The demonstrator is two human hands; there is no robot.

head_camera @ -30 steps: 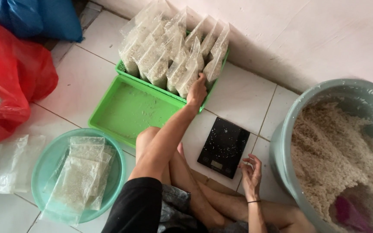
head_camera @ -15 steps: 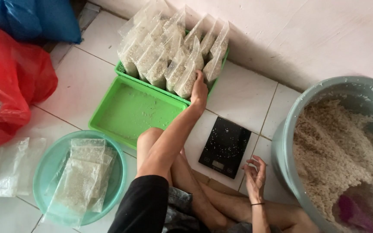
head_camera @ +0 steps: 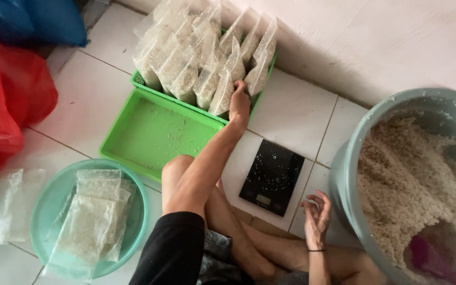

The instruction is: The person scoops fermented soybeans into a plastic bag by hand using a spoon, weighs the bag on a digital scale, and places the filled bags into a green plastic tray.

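The left hand (head_camera: 239, 105) reached to the upper centre of the frame, fingers resting on an upright filled bag (head_camera: 222, 89) in the green tray (head_camera: 144, 84); the right hand (head_camera: 316, 216) lay released, lower right.

Home floor workspace, white tiled floor (head_camera: 302, 111), plain wall (head_camera: 397, 47), grain tub (head_camera: 376, 174), kitchen scale (head_camera: 273, 177)

Clear glossy plastic bags (head_camera: 222, 89) stand in a smooth green plastic tray (head_camera: 154, 132). The scale (head_camera: 272, 177) has a shiny black top. Floor tiles (head_camera: 296, 113) look glazed.
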